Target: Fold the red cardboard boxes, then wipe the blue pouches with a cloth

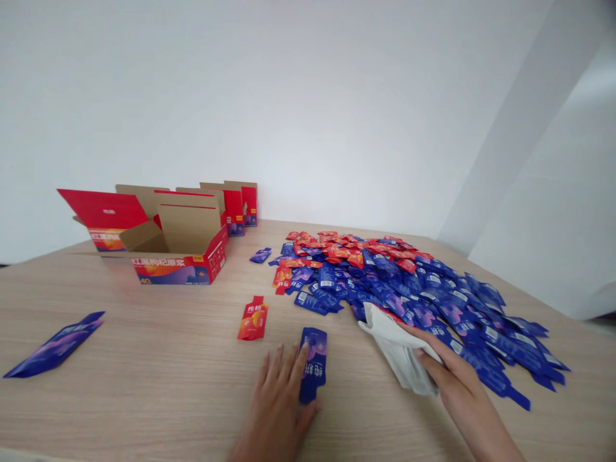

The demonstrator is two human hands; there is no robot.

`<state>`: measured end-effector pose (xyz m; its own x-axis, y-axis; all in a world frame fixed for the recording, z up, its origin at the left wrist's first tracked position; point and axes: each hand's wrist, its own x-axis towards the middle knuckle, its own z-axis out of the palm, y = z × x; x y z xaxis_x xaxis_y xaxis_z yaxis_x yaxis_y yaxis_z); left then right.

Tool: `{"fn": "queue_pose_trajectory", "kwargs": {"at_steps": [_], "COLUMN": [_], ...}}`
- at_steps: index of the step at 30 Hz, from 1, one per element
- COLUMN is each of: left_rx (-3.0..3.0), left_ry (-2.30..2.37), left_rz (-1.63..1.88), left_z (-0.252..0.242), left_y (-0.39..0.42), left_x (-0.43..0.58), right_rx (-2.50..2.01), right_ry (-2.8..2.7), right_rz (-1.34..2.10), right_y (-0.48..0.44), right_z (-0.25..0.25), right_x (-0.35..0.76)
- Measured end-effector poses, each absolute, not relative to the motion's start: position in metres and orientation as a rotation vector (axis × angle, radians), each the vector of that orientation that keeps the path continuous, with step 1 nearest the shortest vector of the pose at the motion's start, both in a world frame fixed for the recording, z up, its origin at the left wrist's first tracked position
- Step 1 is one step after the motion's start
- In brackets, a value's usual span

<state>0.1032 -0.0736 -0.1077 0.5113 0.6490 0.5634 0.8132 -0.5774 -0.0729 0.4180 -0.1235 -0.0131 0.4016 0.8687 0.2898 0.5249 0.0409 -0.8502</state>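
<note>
My left hand (274,404) rests on the wooden tabletop (144,333), its thumb pressed against the edge of a blue foil sachet (314,364) with a purple design. My right hand (450,378) grips a crumpled white cloth (397,350) at the near edge of a large loose heap of blue and red sachets (399,289). Part of the cloth lies over the blue sachets. A red-orange sachet (253,319) lies alone just beyond my left hand.
An open red cardboard carton (178,269) stands at the far left, with further open cartons (235,212) lined up behind it against the white wall. A long blue sachet (55,345) lies near the left, and a small blue one (260,255) lies between carton and heap.
</note>
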Motion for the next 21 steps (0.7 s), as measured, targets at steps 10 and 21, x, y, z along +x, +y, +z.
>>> {"fn": "queue_pose_trajectory", "kwargs": {"at_steps": [10,21], "left_rx": [-2.358,-2.502], "left_ry": [-1.289,-1.066], "left_rz": [-0.525,-0.663], "left_z": [-0.146,-0.116], "left_y": [-0.054,-0.062], "left_x": [0.132,0.103], "right_rx": [-1.604,-1.608], "right_ry": [-1.247,-1.204], "right_rz": [0.459,0.551], "right_y": [-0.127,-0.127], "right_z": [-0.009,-0.007], "right_x": [0.419,0.413]}}
